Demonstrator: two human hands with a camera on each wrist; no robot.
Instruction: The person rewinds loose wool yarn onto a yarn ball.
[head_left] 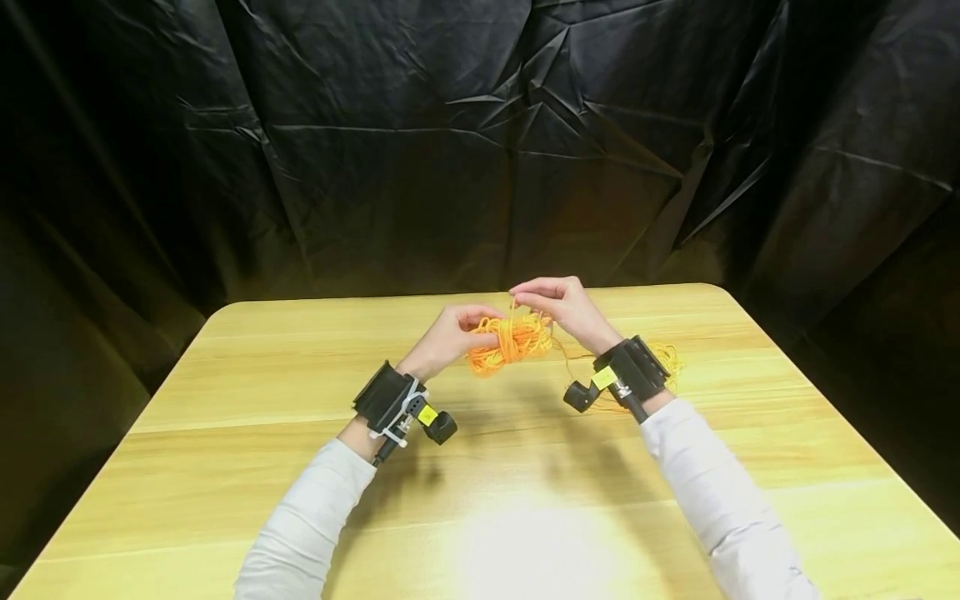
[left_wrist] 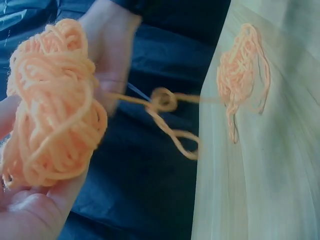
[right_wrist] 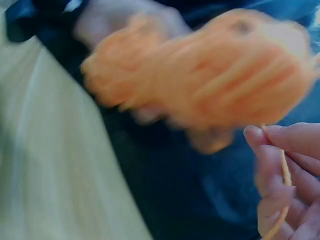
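A bundle of orange yarn (head_left: pixel 510 342), wound tight round its middle, is held up over the table. My left hand (head_left: pixel 452 337) grips its left end between thumb and fingers; in the left wrist view the bundle (left_wrist: pixel 55 107) lies against that hand's palm side. At the bundle's upper right, my right hand (head_left: pixel 566 308) pinches a single strand (right_wrist: pixel 284 170) between thumb and fingertip. That strand runs across the right palm. In the left wrist view a looped, curled length of yarn (left_wrist: pixel 164 100) hangs between the right hand and the table.
A loose heap of yarn (left_wrist: pixel 237 75) lies on the wooden table (head_left: pixel 247 367), partly hidden behind the right wrist in the head view. Black sheeting (head_left: pixel 390 167) hangs behind the table's far edge. Both wrists wear black straps with small cameras.
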